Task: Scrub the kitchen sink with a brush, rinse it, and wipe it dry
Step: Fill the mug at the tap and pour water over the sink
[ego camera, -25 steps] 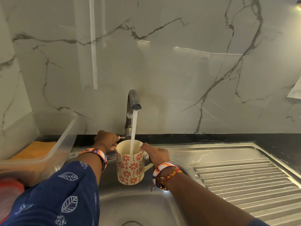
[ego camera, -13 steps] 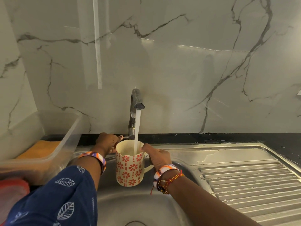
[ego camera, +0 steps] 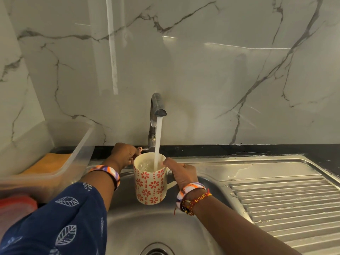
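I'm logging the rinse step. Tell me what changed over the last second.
Little changed: the mug looks fuller, with water now near its rim. The right hand still holds the mug under the running faucet, and the left hand stays by the faucet base. Nothing was let go.

Right hand point(ego camera: 181, 172) holding flowered mug point(ego camera: 150, 179) under running tap point(ego camera: 157, 111), left hand point(ego camera: 124, 153) at tap base, steel sink point(ego camera: 184, 232)

The mug point(ego camera: 150, 179) is cream with red flowers and dashes. The sleeve point(ego camera: 60, 221), lower left of the frame, is navy with white leaves. Both bangles point(ego camera: 108, 172) are orange, purple and white. The wall point(ego camera: 202, 70) is white grey-veined marble; the sink point(ego camera: 211, 168) is silver steel.
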{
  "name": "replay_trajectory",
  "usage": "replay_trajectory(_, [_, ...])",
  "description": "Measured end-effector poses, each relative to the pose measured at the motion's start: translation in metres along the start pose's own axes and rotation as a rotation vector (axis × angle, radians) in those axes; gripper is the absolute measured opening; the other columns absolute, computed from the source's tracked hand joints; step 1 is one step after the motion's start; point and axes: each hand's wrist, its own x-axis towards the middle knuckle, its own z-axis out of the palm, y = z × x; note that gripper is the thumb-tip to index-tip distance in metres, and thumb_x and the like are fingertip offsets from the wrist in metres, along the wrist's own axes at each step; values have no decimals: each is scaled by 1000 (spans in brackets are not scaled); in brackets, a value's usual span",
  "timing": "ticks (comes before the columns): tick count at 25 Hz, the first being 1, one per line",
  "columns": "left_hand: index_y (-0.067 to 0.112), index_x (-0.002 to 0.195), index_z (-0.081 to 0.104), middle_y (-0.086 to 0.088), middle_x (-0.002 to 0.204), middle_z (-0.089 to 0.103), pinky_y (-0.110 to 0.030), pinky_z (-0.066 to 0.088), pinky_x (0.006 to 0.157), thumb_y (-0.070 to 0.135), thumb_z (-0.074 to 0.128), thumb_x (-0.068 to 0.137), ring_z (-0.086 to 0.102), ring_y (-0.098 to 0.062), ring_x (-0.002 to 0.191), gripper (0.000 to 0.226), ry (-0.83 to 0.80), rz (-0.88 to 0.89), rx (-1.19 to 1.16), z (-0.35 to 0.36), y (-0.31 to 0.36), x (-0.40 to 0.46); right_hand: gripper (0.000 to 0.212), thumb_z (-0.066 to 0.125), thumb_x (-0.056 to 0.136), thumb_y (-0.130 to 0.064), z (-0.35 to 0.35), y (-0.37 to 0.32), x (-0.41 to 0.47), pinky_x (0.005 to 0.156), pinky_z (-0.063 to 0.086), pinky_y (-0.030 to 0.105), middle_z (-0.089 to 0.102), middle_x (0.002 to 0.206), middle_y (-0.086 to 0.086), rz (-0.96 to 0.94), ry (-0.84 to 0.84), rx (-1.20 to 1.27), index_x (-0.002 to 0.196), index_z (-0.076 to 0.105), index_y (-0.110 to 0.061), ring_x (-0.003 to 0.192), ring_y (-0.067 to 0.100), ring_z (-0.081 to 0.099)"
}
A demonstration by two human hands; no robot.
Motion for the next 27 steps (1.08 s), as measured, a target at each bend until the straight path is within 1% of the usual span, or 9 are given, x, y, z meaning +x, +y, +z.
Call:
replay_trajectory(3, [-5, 86, 62, -14, 83, 62, -22, 40, 42, 14, 69, 85, 54, -16, 58, 20, 6, 18, -28, 1, 2, -1, 23, 63, 85, -30, -3, -1, 0, 66, 35, 28, 56, 71, 0, -22, 5, -10, 70, 56, -14, 67, 12, 49])
replay_trajectory(6, [-5, 83, 65, -10, 68, 58, -16, 40, 31, 8, 68, 84, 49, -13, 49, 14, 33, 98, -8, -2, 10, -8, 25, 66, 83, -26, -6, -1, 2, 56, 36, 23, 56, 65, 2, -49, 27, 45, 65, 56, -11, 66, 15, 50])
replay_trajectory(9, [-2, 73, 65, -9, 66, 60, -24, 47, 57, 14, 69, 84, 53, -15, 53, 20, 19, 381, 125, 0, 25, -15, 26, 68, 80, -24, -9, -4, 1, 54, 36, 23, 54, 61, 3, -63, 51, 52, 63, 55, -10, 62, 15, 49])
replay_trajectory(11, [-1, 82, 68, -9, 68, 61, -24, 48, 59, 14, 67, 86, 54, -15, 57, 15, -106, 459, 103, -1, 30, -29, 28, 71, 78, -24, -15, -9, -3, 53, 37, 24, 49, 58, 1, -84, 86, 32, 60, 53, -11, 58, 14, 45])
replay_trajectory(13, [5, 91, 64, -7, 73, 59, -22, 48, 56, 12, 60, 91, 54, -14, 62, 8, -228, 355, 19, -3, 24, -45, 32, 73, 77, -24, -26, -17, -14, 47, 37, 21, 47, 55, -1, -124, 87, -35, 57, 50, -14, 54, 13, 41])
replay_trajectory(17, [3, 74, 55, -10, 71, 54, -25, 43, 57, 15, 46, 97, 50, -17, 61, 28, -392, 16, 138, 13, -21, -89, 33, 74, 79, -25, -65, -32, -50, 31, 33, 10, 47, 32, -13, -255, 22, -303, 55, 52, -17, 49, 6, 41])
replay_trajectory(20, [5, 74, 57, -7, 65, 57, -22, 45, 49, 11, 47, 95, 55, -15, 55, 25, -627, -115, 149, 49, -54, -131, 37, 72, 75, -44, -102, -39, -72, 40, 35, 19, 52, 54, -6, -259, 0, -747, 57, 52, -20, 54, 9, 43])
replay_trajectory(23, [9, 72, 52, -2, 53, 56, -17, 46, 40, 16, 45, 97, 54, -8, 37, 27, -774, -167, 146, 99, -79, -167, 40, 74, 69, -53, -138, -38, -79, 48, 31, 22, 51, 59, -4, -204, 17, -1009, 55, 53, -22, 55, 12, 44])
replay_trajectory(27, [5, 80, 53, -8, 62, 52, -18, 51, 41, 4, 42, 96, 54, -13, 35, 20, -924, -325, -238, 157, -77, -179, 41, 76, 68, -49, -166, -39, -74, 49, 31, 22, 51, 58, -1, -187, 57, -1251, 56, 53, -17, 55, 12, 45])
